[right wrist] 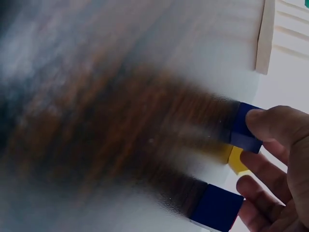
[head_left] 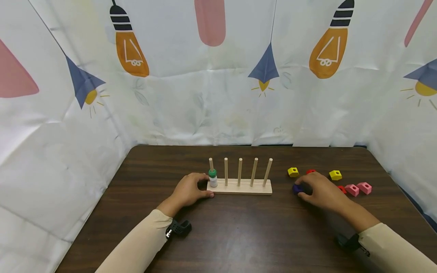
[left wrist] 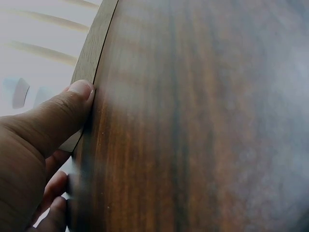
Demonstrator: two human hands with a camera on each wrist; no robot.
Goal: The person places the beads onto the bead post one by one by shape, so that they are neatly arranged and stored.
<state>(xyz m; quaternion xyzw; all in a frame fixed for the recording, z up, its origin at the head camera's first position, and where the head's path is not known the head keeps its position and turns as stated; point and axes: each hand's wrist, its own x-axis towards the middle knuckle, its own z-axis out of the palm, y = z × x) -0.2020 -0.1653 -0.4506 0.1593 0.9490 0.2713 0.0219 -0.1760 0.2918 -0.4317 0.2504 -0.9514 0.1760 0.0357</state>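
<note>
My left hand (head_left: 187, 190) grips the left end of a wooden peg board (head_left: 239, 190), its thumb against the front edge. Several upright pegs stand on the board; the leftmost carries a green bead (head_left: 212, 173) above a white bead (head_left: 213, 182). Over to the right, my right hand (head_left: 321, 190) pinches a blue block (right wrist: 245, 139) at the table surface. Below it in the right wrist view is a second blue block (right wrist: 217, 208), hidden by the hand in the head view.
Around the right hand lie yellow blocks (head_left: 293, 172), red blocks (head_left: 342, 189) partly covered by the hand, and pink blocks (head_left: 364, 187). The brown table (head_left: 239, 235) ends at a patterned cloth (head_left: 232, 106) hanging behind and beside it.
</note>
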